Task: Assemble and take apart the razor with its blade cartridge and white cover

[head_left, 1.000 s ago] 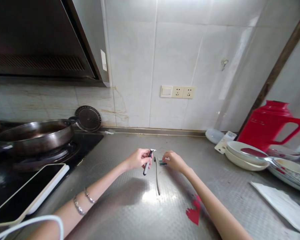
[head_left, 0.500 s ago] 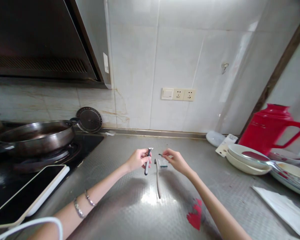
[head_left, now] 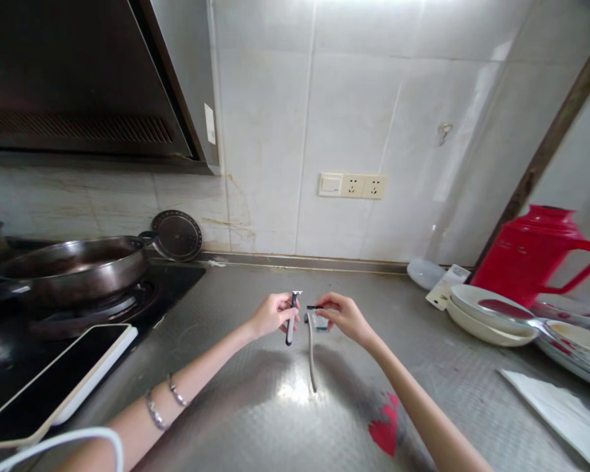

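Note:
My left hand [head_left: 274, 316] grips a razor [head_left: 291, 326] with a black and grey handle, held upright with its small silver head at the top. A short, thin black piece [head_left: 314, 307] is pinched in the fingertips of my right hand [head_left: 343, 314]; it points toward the razor head without touching it. Under my right fingers, partly hidden, lies a small clear packet [head_left: 321, 323] with a dark edge. Next to it a thin pale stick [head_left: 311, 364], slightly curved, extends along the counter toward me.
A steel pan [head_left: 78, 267] sits on the black stove at left, near a phone with a white power bank [head_left: 96, 370]. At right stand stacked plates [head_left: 491, 324], a red thermos [head_left: 531, 255] and a white napkin [head_left: 555, 410]. A red patch [head_left: 386, 429] marks the metal counter [head_left: 236, 419].
My right hand has turned a little, so more of the black piece shows, and it reaches slightly nearer the razor head. My left hand holds the razor almost still.

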`<state>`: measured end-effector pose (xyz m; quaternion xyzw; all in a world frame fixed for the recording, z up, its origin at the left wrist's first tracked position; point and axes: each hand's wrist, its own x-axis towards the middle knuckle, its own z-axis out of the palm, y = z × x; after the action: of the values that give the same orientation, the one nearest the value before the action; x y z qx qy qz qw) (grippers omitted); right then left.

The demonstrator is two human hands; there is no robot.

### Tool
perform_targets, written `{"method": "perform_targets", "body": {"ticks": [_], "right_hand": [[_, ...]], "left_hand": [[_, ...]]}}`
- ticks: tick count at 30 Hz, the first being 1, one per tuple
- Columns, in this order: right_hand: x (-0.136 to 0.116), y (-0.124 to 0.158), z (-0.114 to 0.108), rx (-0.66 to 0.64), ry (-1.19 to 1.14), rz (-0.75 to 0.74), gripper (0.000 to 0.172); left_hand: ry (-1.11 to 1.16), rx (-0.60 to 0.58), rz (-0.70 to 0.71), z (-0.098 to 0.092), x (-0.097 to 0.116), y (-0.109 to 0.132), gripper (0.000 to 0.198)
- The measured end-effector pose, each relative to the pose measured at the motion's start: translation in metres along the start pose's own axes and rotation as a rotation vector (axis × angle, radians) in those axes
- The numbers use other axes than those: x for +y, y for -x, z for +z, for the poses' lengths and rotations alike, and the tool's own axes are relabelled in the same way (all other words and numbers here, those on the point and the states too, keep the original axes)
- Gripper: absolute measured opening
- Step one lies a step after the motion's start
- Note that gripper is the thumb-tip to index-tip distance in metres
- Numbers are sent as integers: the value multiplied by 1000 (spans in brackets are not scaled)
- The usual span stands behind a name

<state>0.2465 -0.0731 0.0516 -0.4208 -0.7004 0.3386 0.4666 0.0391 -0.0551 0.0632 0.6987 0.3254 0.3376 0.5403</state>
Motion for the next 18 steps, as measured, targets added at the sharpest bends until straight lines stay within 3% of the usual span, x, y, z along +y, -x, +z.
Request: {"method": "perform_targets", "body": {"ticks": [10, 18], "right_hand": [[-14, 6, 13, 111, 133, -162, 20], [-15, 8, 16, 139, 205, -213, 18]], "left_hand": [[-24, 107, 41, 3, -3, -2, 29], [52, 26, 8, 5, 2, 1, 33]]}}
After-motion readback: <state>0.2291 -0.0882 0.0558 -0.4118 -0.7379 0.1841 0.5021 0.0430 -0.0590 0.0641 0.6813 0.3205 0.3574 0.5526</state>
